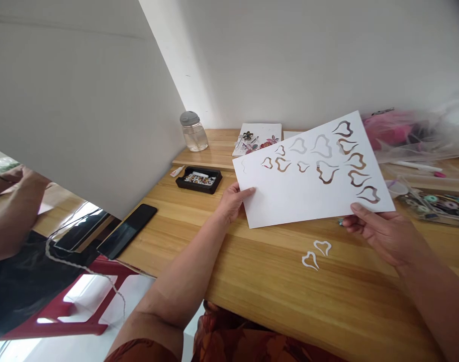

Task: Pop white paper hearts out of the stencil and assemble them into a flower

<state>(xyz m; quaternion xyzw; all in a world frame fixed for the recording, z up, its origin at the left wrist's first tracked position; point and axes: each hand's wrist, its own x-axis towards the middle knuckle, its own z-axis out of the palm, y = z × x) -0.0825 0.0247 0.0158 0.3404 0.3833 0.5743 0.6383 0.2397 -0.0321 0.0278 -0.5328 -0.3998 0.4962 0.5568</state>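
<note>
A white paper sheet [297,198] with several heart-like shapes cut out of it is held up over the wooden table. My left hand [233,201] pinches its lower left edge, thumb on top. At the lower right edge my right hand [380,231] grips the sheet between thumb and fingers. A small blue-green thing [341,221] shows at my right fingertips; what it is cannot be made out. Two white cut-out paper hearts lie on the table below the sheet, one [323,247] a little behind the other [310,260].
On the wooden table [176,226] lie a black phone [127,231], a black tray of beads [199,180] and a small tube [177,172]. A lidded jar [195,133] and decorated card [257,138] stand behind. Clear box [440,206] at right; another person's arm [21,211] at left.
</note>
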